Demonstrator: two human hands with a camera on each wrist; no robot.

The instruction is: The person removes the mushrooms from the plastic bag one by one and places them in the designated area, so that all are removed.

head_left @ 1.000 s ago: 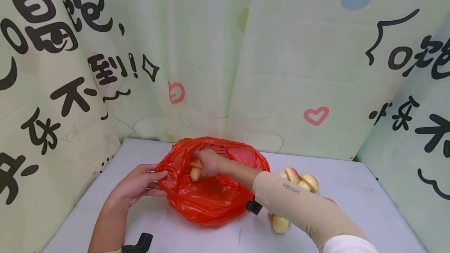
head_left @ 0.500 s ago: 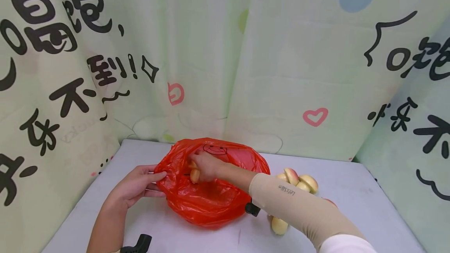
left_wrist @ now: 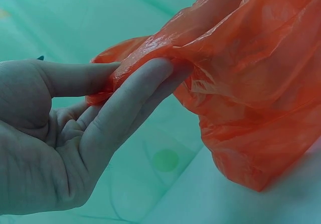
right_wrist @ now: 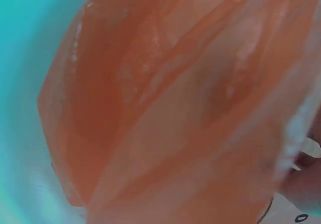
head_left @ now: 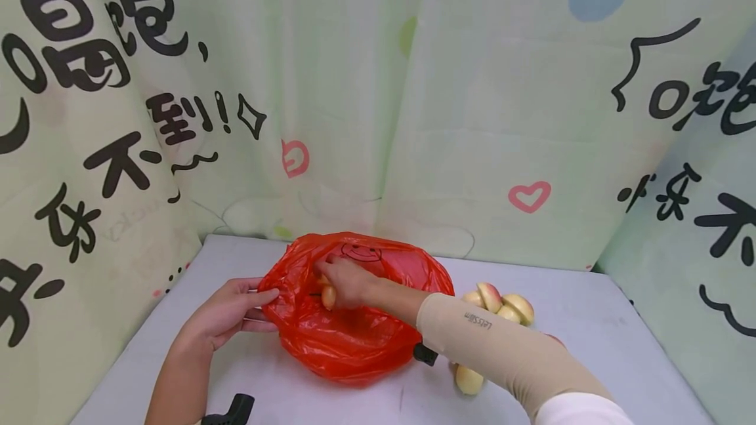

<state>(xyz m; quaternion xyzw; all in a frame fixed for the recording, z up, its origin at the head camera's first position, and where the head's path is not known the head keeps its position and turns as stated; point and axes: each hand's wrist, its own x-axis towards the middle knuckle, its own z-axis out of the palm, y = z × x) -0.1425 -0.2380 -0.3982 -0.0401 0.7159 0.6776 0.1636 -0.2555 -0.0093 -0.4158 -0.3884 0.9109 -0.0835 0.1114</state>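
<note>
A red plastic bag (head_left: 354,346) stands with its mouth spread wide on the table. At its left rim my left hand (head_left: 233,307) pinches the film between thumb and fingers; the left wrist view shows the bag's edge (left_wrist: 145,56) between them. My right hand (head_left: 350,282) reaches inside the bag, its fingers bent round a rounded, orange-tinted piece of fruit (head_left: 328,296). Part of that fruit is hidden by the hand. In the right wrist view the bag film (right_wrist: 165,103) covers most of the picture, and only some fingers appear at the right edge.
Several cream-and-red fruits, like peaches or apples (head_left: 520,308), lie right of the bag, partly behind the right sleeve (head_left: 502,340). One more fruit (head_left: 469,380) lies nearer the front. A printed curtain (head_left: 449,117) encloses the white table (head_left: 620,340).
The right hand has shifted slightly left and deeper into the bag, with the fruit. The left hand keeps its hold on the rim.
</note>
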